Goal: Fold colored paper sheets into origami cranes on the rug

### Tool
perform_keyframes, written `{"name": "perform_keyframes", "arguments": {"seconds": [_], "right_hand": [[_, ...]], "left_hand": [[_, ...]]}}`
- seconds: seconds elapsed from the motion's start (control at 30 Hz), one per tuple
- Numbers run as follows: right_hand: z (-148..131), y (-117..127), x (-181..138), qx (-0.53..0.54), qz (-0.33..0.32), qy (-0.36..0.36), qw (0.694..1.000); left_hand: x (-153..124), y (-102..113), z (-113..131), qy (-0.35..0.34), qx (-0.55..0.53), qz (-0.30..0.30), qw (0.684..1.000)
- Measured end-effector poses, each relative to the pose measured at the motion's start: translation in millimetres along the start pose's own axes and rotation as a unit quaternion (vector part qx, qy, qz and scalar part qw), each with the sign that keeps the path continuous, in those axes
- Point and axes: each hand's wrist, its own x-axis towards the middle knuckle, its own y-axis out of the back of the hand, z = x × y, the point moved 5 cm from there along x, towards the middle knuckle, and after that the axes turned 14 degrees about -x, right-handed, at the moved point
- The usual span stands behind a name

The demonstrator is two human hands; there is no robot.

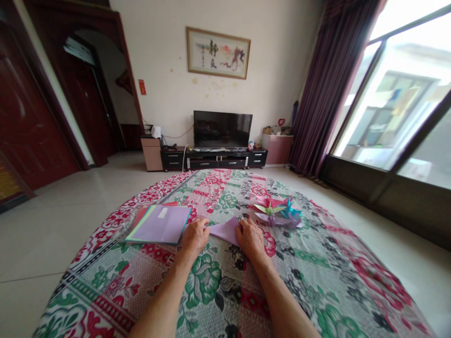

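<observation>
One piece of purple paper [225, 231], folded to a narrow point at its nine o'clock end and broader toward three o'clock, lies between the two hands on the cloth-covered bench [303, 274]. The left hand [196, 236] has its fingers closed on the slim tip; the right hand [251, 237] is curled over the broad end, fingertips on the paper, though I cannot tell how its thumb sits underneath. Measured from that piece, a stack of coloured sheets [155, 232] lies at nine o'clock, just beyond the left hand, and a cluster of folded paper cranes [280, 212] sits between two and three o'clock, near the right hand. The paper should be very light, thin and crisp, taking a crease readily but easily crumpled or torn; it is best pinched lightly at edges and corners, with the layers pressed flat against the bench.
</observation>
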Motion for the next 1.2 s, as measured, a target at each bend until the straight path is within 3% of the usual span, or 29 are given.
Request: {"name": "perform_keyframes", "arguments": {"seconds": [0.27,0.77,0.93,1.2], "right_hand": [[-2,1,0,0.002,-0.028,-0.009,1.0],[0,-3,-1,0.033,0.011,-0.022,0.999],[-1,0,-1,0.024,0.029,0.005,0.999],[-6,3,-1,-0.001,0.0,0.037,0.999]], "left_hand": [[2,0,-6,-0.001,-0.003,-0.004,1.0],[-8,3,5,0.034,0.059,0.043,0.997],[-10,-3,11,-0.008,0.064,0.041,0.997],[-11,-12,33,-0.071,0.14,-0.008,0.988]]}}
